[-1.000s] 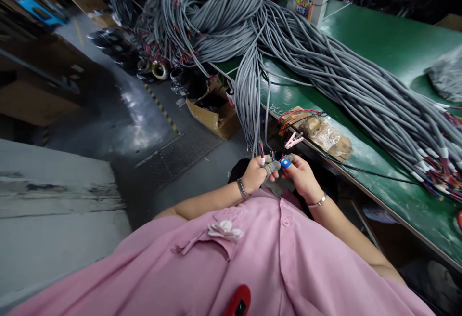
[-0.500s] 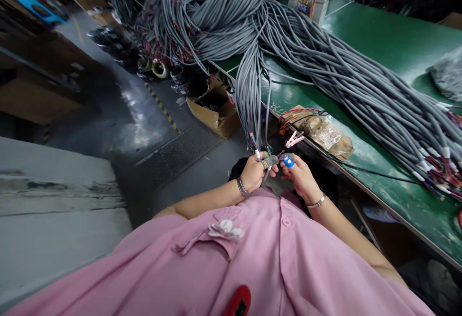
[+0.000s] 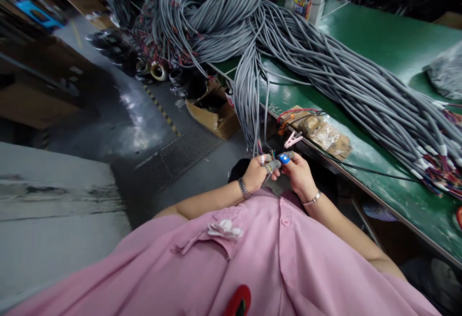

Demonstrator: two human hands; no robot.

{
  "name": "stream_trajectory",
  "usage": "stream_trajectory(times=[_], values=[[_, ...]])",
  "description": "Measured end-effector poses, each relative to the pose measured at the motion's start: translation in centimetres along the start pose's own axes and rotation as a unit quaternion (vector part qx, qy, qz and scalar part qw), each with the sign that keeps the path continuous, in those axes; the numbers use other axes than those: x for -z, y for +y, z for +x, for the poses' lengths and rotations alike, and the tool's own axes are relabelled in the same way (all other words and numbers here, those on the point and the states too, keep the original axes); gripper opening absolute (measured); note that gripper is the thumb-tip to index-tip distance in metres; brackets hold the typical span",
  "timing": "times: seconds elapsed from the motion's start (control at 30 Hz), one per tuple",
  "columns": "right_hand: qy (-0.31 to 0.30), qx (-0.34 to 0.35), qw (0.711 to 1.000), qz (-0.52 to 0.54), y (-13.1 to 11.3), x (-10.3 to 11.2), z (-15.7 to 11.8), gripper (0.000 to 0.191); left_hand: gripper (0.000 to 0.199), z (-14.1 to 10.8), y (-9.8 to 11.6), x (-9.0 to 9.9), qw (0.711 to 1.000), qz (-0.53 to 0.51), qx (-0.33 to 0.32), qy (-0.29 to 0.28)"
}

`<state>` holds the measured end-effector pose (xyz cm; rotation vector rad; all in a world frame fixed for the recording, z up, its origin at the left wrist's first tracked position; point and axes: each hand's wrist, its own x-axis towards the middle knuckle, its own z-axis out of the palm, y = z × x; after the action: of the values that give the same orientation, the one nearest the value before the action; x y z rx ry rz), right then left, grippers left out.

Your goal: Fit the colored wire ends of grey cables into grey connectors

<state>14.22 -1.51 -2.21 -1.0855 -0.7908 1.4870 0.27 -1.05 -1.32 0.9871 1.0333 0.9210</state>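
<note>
My left hand (image 3: 257, 173), with grey covers on its fingers, is closed on a grey cable end whose thin coloured wires (image 3: 273, 154) stick up between my hands. A second cable end with coloured wires (image 3: 260, 147) stands by its fingers. My right hand (image 3: 298, 174) is pinched close beside it, a blue wrap (image 3: 285, 159) on one finger. What its fingertips hold is too small to make out. A bundle of grey cables (image 3: 247, 97) hangs over the table edge just beyond my hands. The pink clip (image 3: 292, 139) lies at the edge, near my right hand.
Long grey cables (image 3: 346, 82) lie heaped across the green table (image 3: 378, 29). A taped cardboard piece (image 3: 327, 138) with red and orange wires sits by its edge. An open cardboard box (image 3: 212, 116) stands on the floor. A pale surface (image 3: 61, 239) is at the left.
The fingertips of my two hands have come closer together, and the wires between them now point up. The coloured wires by my left hand have shifted slightly right.
</note>
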Motion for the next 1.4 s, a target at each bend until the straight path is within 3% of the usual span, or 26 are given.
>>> stream_trajectory(times=[0.17, 1.4], values=[[0.001, -0.025, 0.999, 0.033, 0.3, 0.4, 0.4, 0.028, 0.034, 0.1, -0.1, -0.2, 0.997, -0.072, 0.014, 0.037], [-0.010, -0.034, 0.999, -0.003, 0.3, 0.4, -0.9, 0.028, 0.031, 0.0, 0.0, -0.1, 0.996, -0.040, -0.022, 0.079]])
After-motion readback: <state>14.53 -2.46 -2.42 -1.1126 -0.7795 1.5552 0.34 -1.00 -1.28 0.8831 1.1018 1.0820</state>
